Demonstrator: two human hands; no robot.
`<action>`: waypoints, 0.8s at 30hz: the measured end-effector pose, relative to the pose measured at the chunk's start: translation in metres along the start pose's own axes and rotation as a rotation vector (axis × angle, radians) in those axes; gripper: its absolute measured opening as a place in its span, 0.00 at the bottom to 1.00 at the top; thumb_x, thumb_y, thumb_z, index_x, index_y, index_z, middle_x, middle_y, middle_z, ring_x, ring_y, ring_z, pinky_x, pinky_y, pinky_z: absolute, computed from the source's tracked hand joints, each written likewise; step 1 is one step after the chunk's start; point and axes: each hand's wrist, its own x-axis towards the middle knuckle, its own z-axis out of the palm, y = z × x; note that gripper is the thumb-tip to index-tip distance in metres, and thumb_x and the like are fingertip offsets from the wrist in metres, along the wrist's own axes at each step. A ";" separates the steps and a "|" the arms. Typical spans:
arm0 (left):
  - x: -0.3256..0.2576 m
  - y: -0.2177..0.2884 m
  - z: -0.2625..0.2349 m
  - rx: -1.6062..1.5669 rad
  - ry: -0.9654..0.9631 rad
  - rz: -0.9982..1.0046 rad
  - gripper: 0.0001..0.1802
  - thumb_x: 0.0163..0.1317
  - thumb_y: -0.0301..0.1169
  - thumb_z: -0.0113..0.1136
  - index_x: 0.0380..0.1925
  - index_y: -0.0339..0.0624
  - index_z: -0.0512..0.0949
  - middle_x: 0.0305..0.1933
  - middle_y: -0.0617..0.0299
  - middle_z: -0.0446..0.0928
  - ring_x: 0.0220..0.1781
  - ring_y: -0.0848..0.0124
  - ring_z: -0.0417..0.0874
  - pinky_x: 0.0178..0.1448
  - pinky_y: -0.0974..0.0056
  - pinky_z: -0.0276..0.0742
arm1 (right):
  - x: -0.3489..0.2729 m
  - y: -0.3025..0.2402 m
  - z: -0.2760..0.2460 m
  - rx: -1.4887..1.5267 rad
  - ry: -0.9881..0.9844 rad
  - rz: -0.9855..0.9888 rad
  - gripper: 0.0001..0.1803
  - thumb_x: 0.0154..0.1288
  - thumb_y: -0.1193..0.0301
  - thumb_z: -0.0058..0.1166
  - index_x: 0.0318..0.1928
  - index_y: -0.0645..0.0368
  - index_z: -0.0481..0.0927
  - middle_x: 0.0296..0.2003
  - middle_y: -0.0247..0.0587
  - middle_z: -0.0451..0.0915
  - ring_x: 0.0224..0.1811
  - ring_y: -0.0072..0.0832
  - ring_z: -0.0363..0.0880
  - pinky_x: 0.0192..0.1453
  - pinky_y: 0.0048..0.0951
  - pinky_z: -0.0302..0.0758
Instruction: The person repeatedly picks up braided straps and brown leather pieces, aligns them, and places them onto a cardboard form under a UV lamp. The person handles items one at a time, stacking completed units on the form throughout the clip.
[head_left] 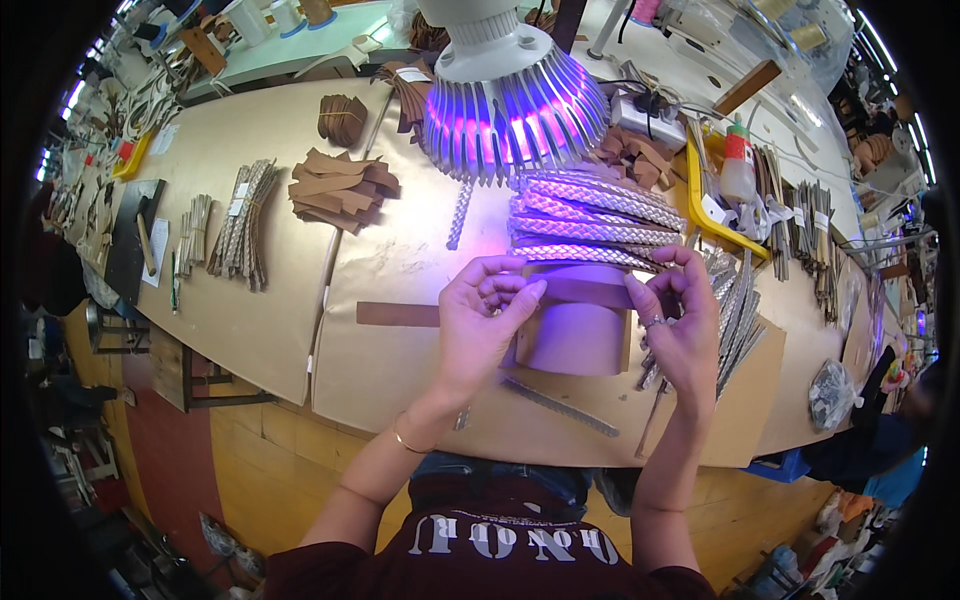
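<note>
My left hand pinches the left end of a short brown leather strip between thumb and fingers. The strip's other end is in the closed fingers of my right hand, which wears a ring. Held between both hands, the strip lies across or just above a rounded tan block; I cannot tell if it touches. Right behind the strip, several braided straps are stacked side by side in violet light. A longer flat brown strip lies on the table, its right end hidden behind my left hand.
A large finned lamp hangs low over the braided straps. Brown leather pieces and bundled braided straps lie to the left. On the right are a yellow tray, a red-and-white bottle and more grey braided straps.
</note>
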 end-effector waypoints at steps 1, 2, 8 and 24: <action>0.001 -0.002 -0.001 -0.005 -0.007 -0.019 0.16 0.61 0.21 0.67 0.47 0.34 0.76 0.33 0.65 0.80 0.34 0.83 0.77 0.37 0.77 0.72 | 0.000 0.002 0.001 -0.010 0.007 0.014 0.17 0.64 0.73 0.64 0.49 0.62 0.72 0.23 0.32 0.75 0.24 0.16 0.72 0.30 0.19 0.69; 0.002 -0.004 -0.002 -0.006 -0.014 -0.013 0.16 0.60 0.21 0.67 0.47 0.34 0.75 0.33 0.65 0.80 0.34 0.83 0.77 0.37 0.77 0.72 | -0.001 0.006 0.004 -0.057 0.054 -0.031 0.17 0.63 0.72 0.65 0.48 0.62 0.72 0.23 0.33 0.74 0.24 0.17 0.72 0.29 0.20 0.69; -0.002 -0.023 0.006 0.181 0.089 0.144 0.15 0.58 0.23 0.69 0.44 0.37 0.77 0.34 0.68 0.77 0.34 0.83 0.75 0.35 0.77 0.69 | -0.024 0.038 0.029 -0.429 0.322 -0.145 0.13 0.63 0.75 0.63 0.44 0.63 0.72 0.34 0.41 0.76 0.40 0.28 0.78 0.49 0.31 0.72; -0.025 -0.004 -0.096 1.474 -0.180 0.703 0.16 0.59 0.31 0.64 0.47 0.42 0.81 0.47 0.56 0.78 0.49 0.58 0.79 0.52 0.56 0.76 | -0.071 -0.001 0.043 -0.190 0.217 -0.457 0.10 0.60 0.82 0.62 0.42 0.64 0.77 0.35 0.40 0.78 0.39 0.28 0.77 0.50 0.25 0.72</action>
